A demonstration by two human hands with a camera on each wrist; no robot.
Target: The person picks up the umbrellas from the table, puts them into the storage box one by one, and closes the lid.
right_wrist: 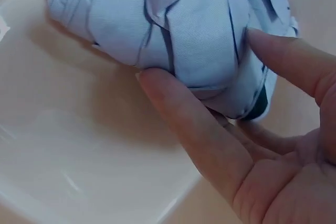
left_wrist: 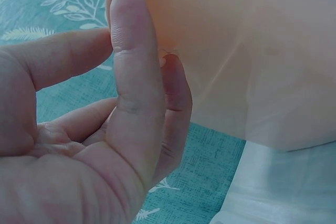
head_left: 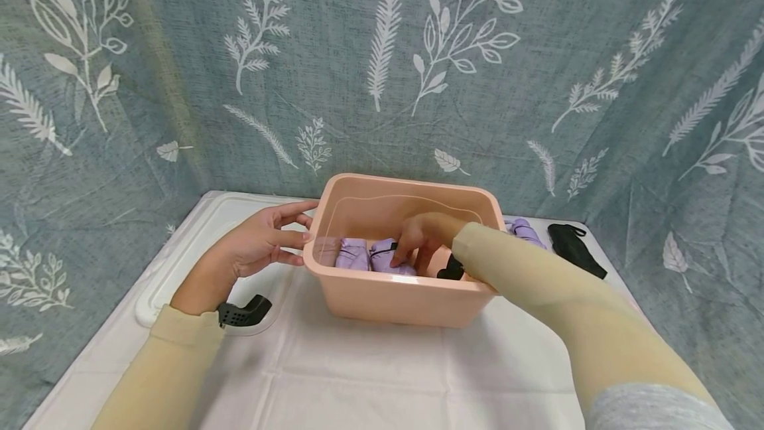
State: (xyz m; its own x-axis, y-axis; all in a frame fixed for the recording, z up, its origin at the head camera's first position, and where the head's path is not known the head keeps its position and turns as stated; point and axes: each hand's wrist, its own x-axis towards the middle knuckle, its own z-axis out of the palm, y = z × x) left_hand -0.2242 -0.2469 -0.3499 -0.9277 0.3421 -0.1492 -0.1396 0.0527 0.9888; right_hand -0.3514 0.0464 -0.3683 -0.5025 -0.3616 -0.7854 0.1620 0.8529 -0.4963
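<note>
A peach plastic tub (head_left: 394, 300) stands on the white-covered table. My left hand (head_left: 262, 241) touches the tub's left end near the rim, its fingers loosely bent; in the left wrist view the thumb (left_wrist: 137, 77) lies against the tub wall (left_wrist: 252, 51). My right hand (head_left: 424, 237) reaches inside and pinches a lavender fabric bundle (head_left: 384, 261), wrapped like a folded umbrella, between thumb and fingers. In the right wrist view this bundle (right_wrist: 199, 35) shows pleats, a band and a dark end. A second lavender bundle (head_left: 353, 255) lies left of it in the tub.
On the table right of the tub are another lavender roll (head_left: 526, 232) and a black pouch-like item with a loop (head_left: 574, 249). A white lid (head_left: 179, 271) lies to the left, partly under my left arm. A patterned curtain (head_left: 346, 71) hangs behind.
</note>
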